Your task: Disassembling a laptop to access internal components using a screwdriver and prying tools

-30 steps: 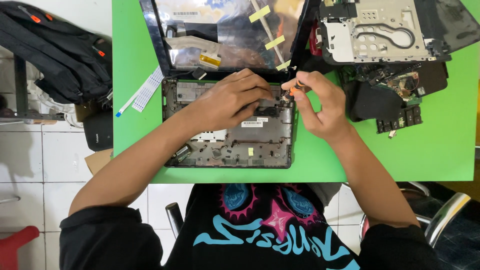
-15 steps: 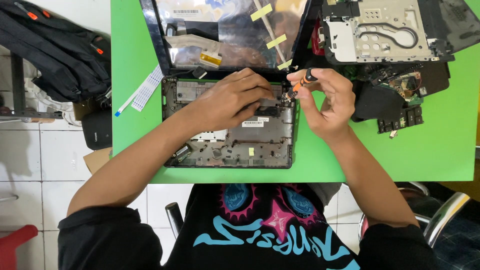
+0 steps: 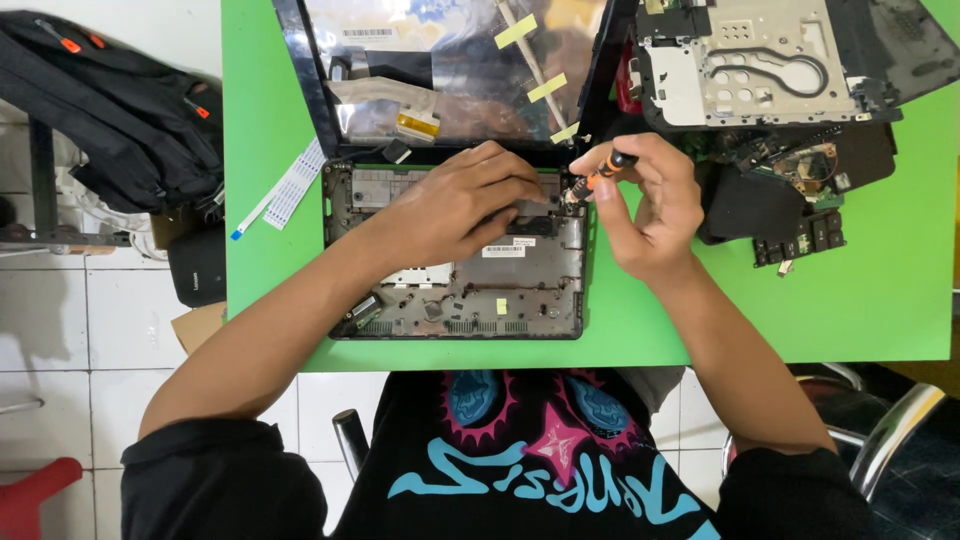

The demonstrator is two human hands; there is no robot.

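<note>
Right hand (image 3: 648,215) pinching the screwdriver (image 3: 598,178) at the laptop base's (image 3: 460,290) far-right corner, left hand (image 3: 462,205) flat on it; tilt could strip the screw.

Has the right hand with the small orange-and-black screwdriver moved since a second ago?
Yes. The right hand lifted the small orange-and-black screwdriver slightly toward the open laptop base's hinge corner.

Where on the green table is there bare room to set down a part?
Bare green table lies right of the right hand, below the dismantled boards. A narrower strip lies left of the laptop base, around the ribbon cable. The top edge is crowded.
</note>
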